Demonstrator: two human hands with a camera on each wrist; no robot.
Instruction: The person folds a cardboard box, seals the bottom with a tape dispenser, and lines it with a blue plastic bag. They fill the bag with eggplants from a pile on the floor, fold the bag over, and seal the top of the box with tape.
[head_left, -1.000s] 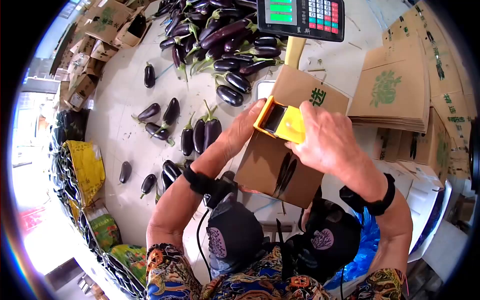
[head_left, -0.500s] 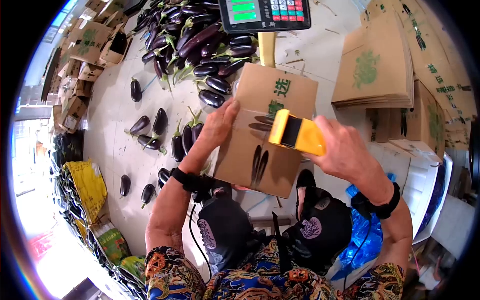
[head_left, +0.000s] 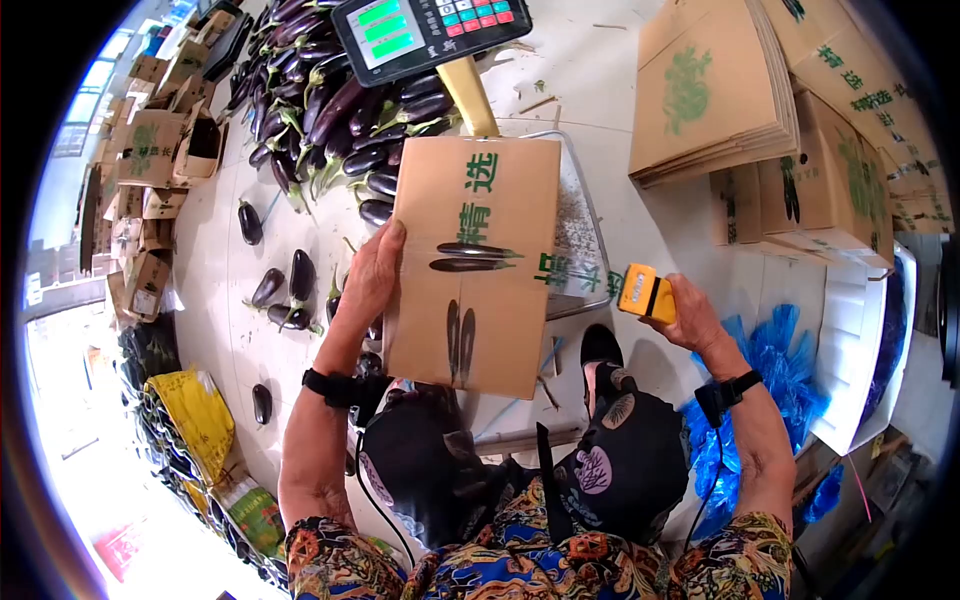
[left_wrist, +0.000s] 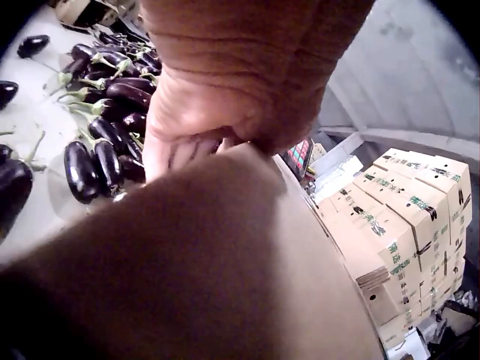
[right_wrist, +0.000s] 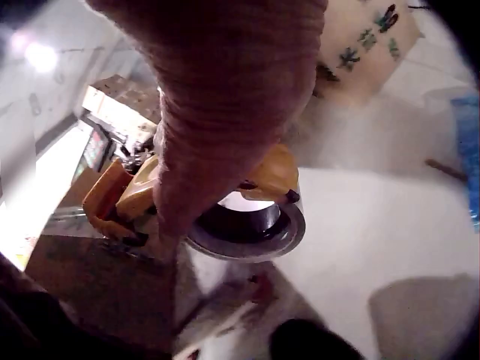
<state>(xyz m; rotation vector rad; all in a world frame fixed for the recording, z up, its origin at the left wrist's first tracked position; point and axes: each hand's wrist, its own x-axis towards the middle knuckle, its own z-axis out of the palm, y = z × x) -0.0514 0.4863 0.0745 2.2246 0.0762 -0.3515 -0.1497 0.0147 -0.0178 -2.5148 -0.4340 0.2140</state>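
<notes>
A closed cardboard box [head_left: 475,335], printed with eggplants and green characters, stands in front of the knees. My left hand [head_left: 370,275] presses against its left side, fingers at the edge; in the left wrist view the box hides part of them. Out to the right, my right hand [head_left: 692,315] grips a yellow tape dispenser [head_left: 645,294]. A strip of clear tape with green print [head_left: 580,277] stretches from the box's right edge to the dispenser. The right wrist view shows the tape roll [right_wrist: 251,251] under the hand.
A digital scale display [head_left: 430,30] rises behind the box, its metal platform [head_left: 590,225] beside it. Eggplants [head_left: 325,110] lie piled at back left, with loose ones nearer. Stacked flat cartons [head_left: 700,90] stand at back right. Blue plastic [head_left: 775,370] lies right of the knees.
My right hand has drawn the dispenser from over the box out past its right side, with tape trailing. The left hand stays at the box's left side; the view has turned.
</notes>
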